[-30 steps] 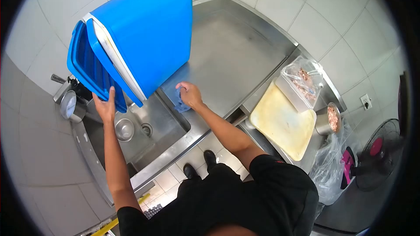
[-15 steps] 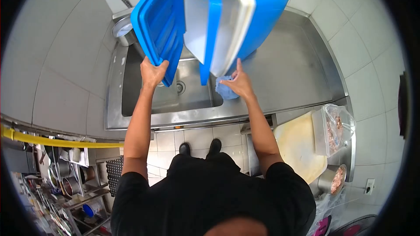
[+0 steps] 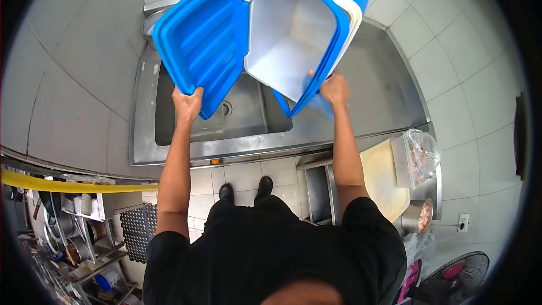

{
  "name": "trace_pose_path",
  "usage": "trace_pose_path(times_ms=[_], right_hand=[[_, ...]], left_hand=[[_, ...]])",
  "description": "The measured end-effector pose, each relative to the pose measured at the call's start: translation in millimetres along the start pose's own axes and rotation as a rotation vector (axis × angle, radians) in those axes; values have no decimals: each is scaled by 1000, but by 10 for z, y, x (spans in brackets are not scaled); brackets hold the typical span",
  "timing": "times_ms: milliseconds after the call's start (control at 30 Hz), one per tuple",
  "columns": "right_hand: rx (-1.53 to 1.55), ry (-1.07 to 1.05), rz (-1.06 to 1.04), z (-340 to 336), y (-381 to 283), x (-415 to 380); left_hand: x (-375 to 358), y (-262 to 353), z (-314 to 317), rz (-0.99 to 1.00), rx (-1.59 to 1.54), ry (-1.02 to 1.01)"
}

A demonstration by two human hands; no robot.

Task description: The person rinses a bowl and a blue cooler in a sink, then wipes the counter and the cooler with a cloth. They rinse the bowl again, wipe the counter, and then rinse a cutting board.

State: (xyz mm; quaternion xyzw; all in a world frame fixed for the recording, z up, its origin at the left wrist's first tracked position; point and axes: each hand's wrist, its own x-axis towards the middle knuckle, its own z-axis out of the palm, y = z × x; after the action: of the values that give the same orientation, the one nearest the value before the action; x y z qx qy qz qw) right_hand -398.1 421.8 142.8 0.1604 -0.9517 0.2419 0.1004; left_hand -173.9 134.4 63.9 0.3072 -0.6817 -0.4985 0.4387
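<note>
A blue cooler box [image 3: 293, 39] with a white interior is tipped so its opening faces me, above the sink and drainboard. My left hand [image 3: 187, 103] is closed on the lower edge of its ribbed blue lid [image 3: 206, 39], which stands swung out to the left. My right hand [image 3: 335, 88] is closed at the lower right rim, against the blue carrying handle [image 3: 340, 28]. A light blue cloth [image 3: 323, 105], blurred, hangs at that hand. The rim and handle partly hide the right fingers.
Below the lid lies a steel sink basin [image 3: 226, 127], its drainboard [image 3: 384, 85] to the right. A pot [image 3: 151, 22] stands at the back left. Nearer right are a cutting board [image 3: 384, 181], a bagged container [image 3: 415, 161] and a pot of pinkish food [image 3: 420, 217]. A fan [image 3: 454, 277] stands lower right.
The cooler has turned so more of its inside shows, and its handle has swung to the right. My right hand has moved up and right with the cloth. My left hand still grips the lid.
</note>
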Motion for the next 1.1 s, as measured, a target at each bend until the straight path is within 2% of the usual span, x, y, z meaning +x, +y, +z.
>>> trace_pose_path(times_ms=[33,100,167,233,300,367,467,533,767,833,1100], right_hand=[[-88,-11,64,38,-51,11],[-141,-14,33,199,-78,-17],[-149,41,63,304,-248,-115],[-162,9,54,388,-393,-207],[-183,38,31,473,-497,-250],[-203,37,30,528,-546,-287],[-197,36,28,567,-604,-315],[-181,34,34,594,-603,-339],[-185,5,46,639,-702,-387],[-180,0,61,665,-691,-400],[-135,-22,94,690,-729,-415]], left_hand=[[-11,-40,-33,-6,-2,0],[-46,-98,-92,-166,-21,-32],[-54,-385,-77,-183,-52,-34],[-122,-479,-115,-201,-68,-31],[-156,-539,-74,-106,-71,47],[-154,-695,-77,-148,-48,21],[-151,-751,-91,-112,-88,92],[-141,-772,-121,-218,-64,15],[-142,-703,-60,-109,-80,87],[-119,-763,-63,-198,-102,42],[-64,-875,-85,-219,-46,58]])
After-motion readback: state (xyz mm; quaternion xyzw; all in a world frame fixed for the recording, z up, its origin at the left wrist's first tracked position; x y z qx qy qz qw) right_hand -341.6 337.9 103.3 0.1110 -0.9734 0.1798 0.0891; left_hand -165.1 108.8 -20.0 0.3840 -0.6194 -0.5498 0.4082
